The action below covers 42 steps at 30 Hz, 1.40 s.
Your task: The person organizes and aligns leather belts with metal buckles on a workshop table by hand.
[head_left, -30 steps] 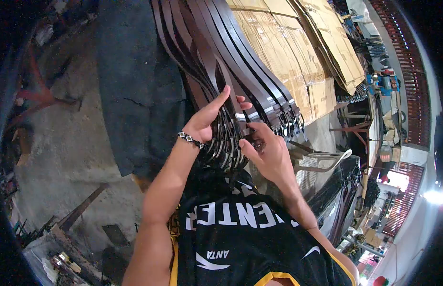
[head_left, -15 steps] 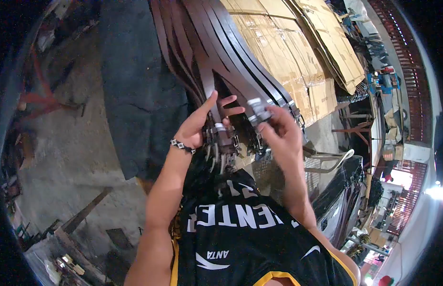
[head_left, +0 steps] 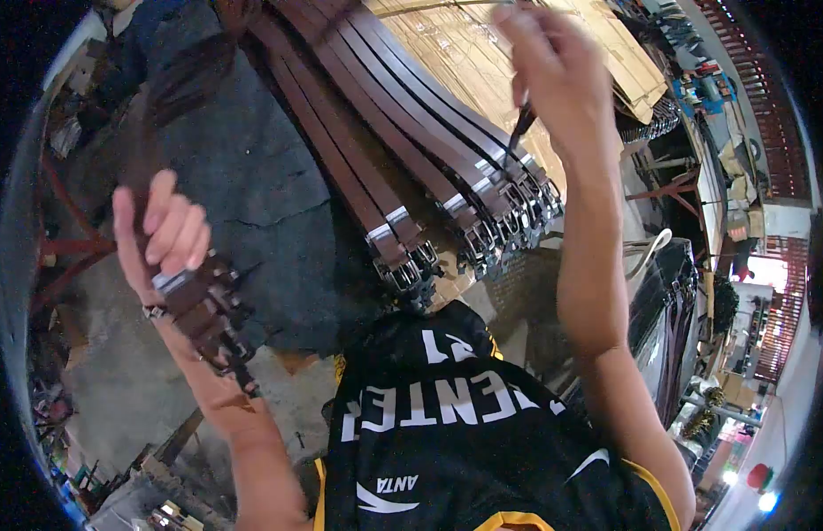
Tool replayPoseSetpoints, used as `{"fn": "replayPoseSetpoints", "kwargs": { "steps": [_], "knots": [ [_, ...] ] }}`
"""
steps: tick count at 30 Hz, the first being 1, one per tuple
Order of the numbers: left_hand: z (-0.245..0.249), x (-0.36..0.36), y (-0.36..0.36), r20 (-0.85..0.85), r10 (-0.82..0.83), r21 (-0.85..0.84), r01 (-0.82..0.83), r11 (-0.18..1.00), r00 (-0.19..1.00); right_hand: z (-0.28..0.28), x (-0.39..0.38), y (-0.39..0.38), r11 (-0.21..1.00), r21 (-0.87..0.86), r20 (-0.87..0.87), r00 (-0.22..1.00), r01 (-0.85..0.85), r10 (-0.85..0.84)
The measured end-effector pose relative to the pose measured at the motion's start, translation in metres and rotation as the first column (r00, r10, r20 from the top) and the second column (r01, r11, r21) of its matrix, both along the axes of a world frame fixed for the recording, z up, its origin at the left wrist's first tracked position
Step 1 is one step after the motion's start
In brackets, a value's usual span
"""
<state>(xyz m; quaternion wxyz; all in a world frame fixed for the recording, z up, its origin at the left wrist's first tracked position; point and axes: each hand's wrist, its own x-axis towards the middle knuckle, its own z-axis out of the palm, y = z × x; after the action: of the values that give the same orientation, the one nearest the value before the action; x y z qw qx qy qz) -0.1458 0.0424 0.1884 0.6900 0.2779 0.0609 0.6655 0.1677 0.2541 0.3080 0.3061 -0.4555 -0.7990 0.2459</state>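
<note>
My left hand [head_left: 162,232] is lifted out to the left, shut around a bundle of brown belts [head_left: 202,310]. Their metal buckles hang below my fist and the straps rise blurred toward the upper left. My right hand [head_left: 553,75] is raised high at the upper right, pinching a thin dark strap [head_left: 521,126] that dangles under the fingers. Between my hands a row of brown belts [head_left: 403,159] lies side by side on the table, with silver buckles [head_left: 482,237] lined up at the near edge.
The belts rest partly on a dark grey mat [head_left: 252,168] and partly on flattened cardboard [head_left: 447,62]. A dark glossy stack [head_left: 664,310] stands at the right. Concrete floor [head_left: 111,354] and scrap lie to the left. Workshop clutter fills the far right.
My left hand has pulled a bundle of belts off the row and swung it left. My right hand rose from the buckles to high above the table with a strap.
</note>
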Motion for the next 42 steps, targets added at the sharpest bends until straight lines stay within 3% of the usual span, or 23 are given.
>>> {"fn": "replayPoseSetpoints", "kwargs": {
  "steps": [1,2,3,4,5,7,9,12,15,17,20,21,22,24,26,27,28,29,30,33,35,38,42],
  "knots": [
    [-0.005,-0.009,-0.007,-0.044,0.004,0.053,-0.001,0.999,0.999,-0.004,0.0,-0.014,0.997,-0.066,-0.072,0.996,0.048,-0.053],
    [-0.015,0.005,-0.024,0.068,0.063,-0.179,-0.05,0.983,0.996,-0.008,0.001,-0.027,0.987,-0.131,-0.144,0.983,0.092,-0.111],
    [-0.028,0.028,-0.042,0.157,0.149,-0.393,-0.077,0.916,0.976,-0.04,0.006,-0.045,0.989,-0.144,-0.112,0.994,-0.028,0.012],
    [-0.049,0.045,-0.055,-0.057,0.135,-0.602,-0.142,0.786,0.989,-0.073,0.011,-0.063,0.975,-0.163,-0.087,0.987,-0.15,0.137],
    [-0.077,0.06,-0.063,-0.25,0.072,-0.765,-0.242,0.597,0.966,-0.099,0.022,-0.082,0.957,-0.224,0.084,0.975,-0.184,0.207],
    [-0.141,0.085,-0.077,0.187,-0.114,-0.612,0.206,0.763,0.976,-0.131,0.022,-0.109,0.821,-0.545,0.053,0.97,-0.17,0.236],
    [-0.157,0.109,-0.077,0.103,-0.046,-0.789,0.11,0.604,0.994,-0.132,0.01,-0.124,0.601,-0.788,-0.061,0.988,-0.133,0.139],
    [-0.175,0.12,-0.074,0.18,0.0,-0.743,0.136,0.656,0.984,-0.154,-0.004,-0.137,0.492,-0.796,-0.329,0.935,-0.352,0.136],
    [-0.172,0.122,-0.068,0.185,-0.009,-0.684,0.136,0.716,0.983,-0.149,-0.014,-0.152,0.215,-0.873,-0.464,0.881,-0.438,-0.09],
    [-0.16,0.126,-0.066,0.192,-0.009,-0.674,0.139,0.725,0.981,-0.141,-0.018,-0.157,0.216,-0.844,-0.514,0.855,-0.49,-0.069],
    [-0.121,0.136,-0.057,0.008,0.101,-0.854,-0.046,0.519,0.995,-0.123,-0.024,-0.161,0.272,-0.693,-0.679,0.731,-0.667,0.063],
    [-0.127,0.128,-0.053,-0.101,-0.024,-0.796,-0.066,0.602,0.995,-0.12,-0.022,-0.159,0.238,-0.677,-0.696,0.711,-0.696,0.1],
    [-0.129,0.135,-0.053,-0.194,-0.015,-0.786,-0.146,0.601,0.981,-0.114,-0.02,-0.156,0.202,-0.657,-0.716,0.685,-0.726,0.135],
    [-0.12,0.138,-0.046,-0.167,-0.027,-0.707,-0.101,0.7,0.986,-0.114,-0.013,-0.147,0.133,-0.677,-0.678,0.684,-0.724,0.269],
    [-0.129,0.13,-0.038,0.06,-0.102,-0.499,0.118,0.859,0.993,-0.146,0.006,-0.15,0.247,-0.711,-0.541,0.736,-0.659,0.406],
    [-0.124,0.132,-0.035,-0.065,-0.069,-0.574,0.019,0.819,0.996,-0.156,0.012,-0.152,0.306,-0.712,-0.464,0.751,-0.631,0.469],
    [-0.119,0.143,-0.03,-0.18,-0.042,-0.637,-0.084,0.767,0.983,-0.141,0.014,-0.151,0.169,-0.821,-0.485,0.822,-0.546,0.299],
    [-0.113,0.153,-0.026,-0.288,-0.022,-0.685,-0.19,0.703,0.957,-0.141,0.021,-0.148,0.144,-0.833,-0.485,0.829,-0.535,0.277],
    [-0.106,0.155,-0.024,-0.171,-0.046,-0.754,-0.101,0.649,0.984,-0.143,0.026,-0.145,0.123,-0.841,-0.487,0.836,-0.527,0.251],
    [-0.119,0.155,-0.017,-0.114,-0.084,-0.565,0.006,0.825,0.99,-0.156,0.034,-0.131,0.03,-0.857,-0.505,0.848,-0.515,0.161],
    [-0.127,0.159,-0.01,-0.077,-0.094,-0.557,0.036,0.83,0.993,-0.165,0.04,-0.125,-0.098,-0.859,-0.511,0.853,-0.502,0.105],
    [-0.102,0.159,0.003,-0.113,-0.123,-0.563,0.038,0.825,0.986,-0.152,0.035,-0.127,-0.07,-0.844,-0.536,0.841,-0.531,0.078],
    [-0.093,0.157,0.009,0.036,-0.116,-0.528,0.117,0.841,0.993,-0.147,0.037,-0.133,0.071,-0.87,-0.466,0.861,-0.487,0.202]
  ]
}}
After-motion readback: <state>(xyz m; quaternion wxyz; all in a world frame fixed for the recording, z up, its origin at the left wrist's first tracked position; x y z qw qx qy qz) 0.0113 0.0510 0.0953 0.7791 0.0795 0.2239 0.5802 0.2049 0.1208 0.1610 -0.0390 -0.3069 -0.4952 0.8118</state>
